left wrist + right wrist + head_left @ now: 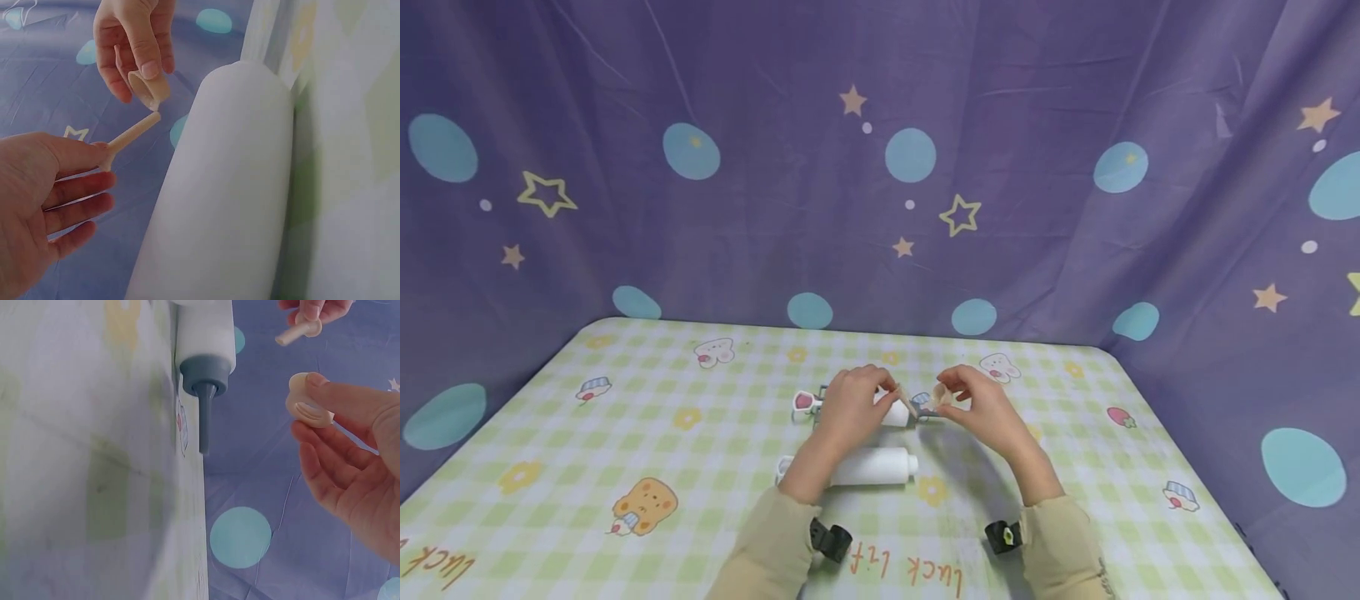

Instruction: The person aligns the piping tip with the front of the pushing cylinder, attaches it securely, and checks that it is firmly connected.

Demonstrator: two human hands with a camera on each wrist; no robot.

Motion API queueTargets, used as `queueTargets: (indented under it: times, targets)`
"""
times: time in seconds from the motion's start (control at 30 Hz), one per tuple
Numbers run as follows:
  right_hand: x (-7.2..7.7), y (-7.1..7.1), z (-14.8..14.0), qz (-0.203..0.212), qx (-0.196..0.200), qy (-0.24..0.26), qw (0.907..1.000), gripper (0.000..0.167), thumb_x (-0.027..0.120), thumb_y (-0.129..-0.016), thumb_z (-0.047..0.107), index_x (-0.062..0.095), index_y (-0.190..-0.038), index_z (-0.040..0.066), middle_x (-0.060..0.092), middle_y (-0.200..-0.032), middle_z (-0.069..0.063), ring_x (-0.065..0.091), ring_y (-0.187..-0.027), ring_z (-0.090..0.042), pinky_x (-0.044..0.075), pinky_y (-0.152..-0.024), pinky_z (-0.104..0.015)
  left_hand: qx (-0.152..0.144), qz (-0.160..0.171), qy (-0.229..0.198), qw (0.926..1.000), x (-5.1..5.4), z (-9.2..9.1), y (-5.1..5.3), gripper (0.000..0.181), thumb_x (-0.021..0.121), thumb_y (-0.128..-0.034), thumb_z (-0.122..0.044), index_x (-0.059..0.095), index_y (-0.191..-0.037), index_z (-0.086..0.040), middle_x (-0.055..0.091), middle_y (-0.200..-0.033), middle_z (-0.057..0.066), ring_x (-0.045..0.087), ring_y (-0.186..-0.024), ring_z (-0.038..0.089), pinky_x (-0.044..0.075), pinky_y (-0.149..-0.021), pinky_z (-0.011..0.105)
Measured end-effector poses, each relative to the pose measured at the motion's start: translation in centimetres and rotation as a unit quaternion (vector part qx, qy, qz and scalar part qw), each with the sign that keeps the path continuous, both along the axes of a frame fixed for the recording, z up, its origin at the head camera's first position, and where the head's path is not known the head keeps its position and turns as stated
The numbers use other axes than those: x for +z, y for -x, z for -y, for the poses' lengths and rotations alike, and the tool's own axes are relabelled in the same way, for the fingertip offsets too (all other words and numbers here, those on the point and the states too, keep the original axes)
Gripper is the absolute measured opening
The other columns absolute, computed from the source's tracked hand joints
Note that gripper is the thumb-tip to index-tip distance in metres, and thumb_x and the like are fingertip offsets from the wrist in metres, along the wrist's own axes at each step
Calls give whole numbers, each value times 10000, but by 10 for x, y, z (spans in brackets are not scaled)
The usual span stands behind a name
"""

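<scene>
My left hand (847,408) pinches a slim beige nozzle (132,135) with a flared end between thumb and forefinger, its other fingers spread. My right hand (981,406) holds a beige threaded screw ring (308,405) between thumb and fingers. Nozzle and ring are close together above the table, the nozzle's free end pointing toward the ring; in the left wrist view I cannot tell whether they touch. Beneath the hands lies a white bottle (897,414) with a grey nozzle cap (205,374). Nearer me, a second white bottle (872,467) lies on its side, partly behind my left forearm.
A white piece with a pink face (805,402) shows left of my left hand, partly hidden. The table (722,500) has a green checked cloth with printed figures. A purple curtain (760,217) with stars and blue spots hangs behind it.
</scene>
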State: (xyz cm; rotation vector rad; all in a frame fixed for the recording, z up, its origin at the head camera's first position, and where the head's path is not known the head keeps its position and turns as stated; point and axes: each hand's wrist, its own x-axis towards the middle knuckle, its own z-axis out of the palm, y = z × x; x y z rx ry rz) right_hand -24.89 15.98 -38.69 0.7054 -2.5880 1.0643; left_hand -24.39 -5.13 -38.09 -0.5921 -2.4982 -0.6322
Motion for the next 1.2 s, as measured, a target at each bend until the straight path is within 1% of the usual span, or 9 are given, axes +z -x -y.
queueTargets:
  times: [0.13,0.23,0.4,0.53,0.63,0.77,0.87,1.0,1.2]
  targets:
    - [1,0,4,16,67,43,10000,447,736,-744,96,569,-1154,34,612,-1006,-59,584,-898,-181,505,-765,-319,68,-169,-369,9992,2,2,-1,78,708,-776,-235,663,-790,-173,652,-784,-56,608,-725,141,451,-698,316]
    - [2,2,7,25,53,-14,10000,454,736,-748,116,578,-1167,37,602,-1002,-49,589,-891,-175,507,-772,-311,116,-333,-531,9980,2,2,0,78,707,-776,-236,661,-787,-174,650,-781,-56,605,-720,143,448,-676,304]
    - [5,3,10,14,52,-53,10000,395,736,-752,135,614,-1120,59,589,-999,-31,589,-873,-166,510,-782,-340,232,-491,-743,9958,4,1,2,92,710,-775,-237,664,-786,-158,653,-783,-41,605,-712,150,445,-658,298]
    - [8,3,14,-146,86,90,9998,364,744,-738,104,631,-1081,57,594,-993,-36,593,-872,-161,512,-775,-296,315,-510,-949,9937,6,0,1,94,713,-774,-231,668,-787,-149,652,-783,-35,601,-714,159,435,-653,294]
    - [8,2,17,-235,123,209,9994,372,747,-729,81,629,-1081,54,600,-999,-40,594,-896,-163,509,-766,-263,364,-575,-1068,9919,6,0,1,90,716,-771,-220,670,-787,-145,647,-774,-31,592,-705,158,429,-649,288]
    - [7,1,19,-222,130,197,9995,386,738,-743,99,617,-1108,69,612,-1029,-31,594,-936,-162,510,-769,-270,388,-682,-1128,9905,6,-1,-1,98,721,-766,-213,671,-790,-133,642,-761,-20,592,-698,160,433,-647,292]
    - [6,0,20,-216,99,167,9996,394,736,-747,109,614,-1121,81,622,-1040,-25,600,-943,-157,510,-769,-272,388,-679,-1150,9903,5,-2,-2,95,723,-764,-209,673,-789,-132,646,-763,-20,598,-704,161,439,-652,296]
    - [5,1,20,-297,128,216,9992,413,740,-741,97,610,-1131,55,631,-1049,-44,604,-942,-166,511,-762,-277,418,-671,-1150,9902,5,-3,-3,87,727,-761,-209,675,-781,-142,654,-776,-31,600,-711,149,444,-657,294]
    - [3,1,22,-316,190,335,9988,422,742,-732,70,605,-1128,21,631,-1042,-65,602,-943,-182,511,-737,-268,381,-854,-1025,9903,4,-4,-2,91,737,-750,-213,676,-773,-150,663,-784,-38,613,-709,156,455,-645,303]
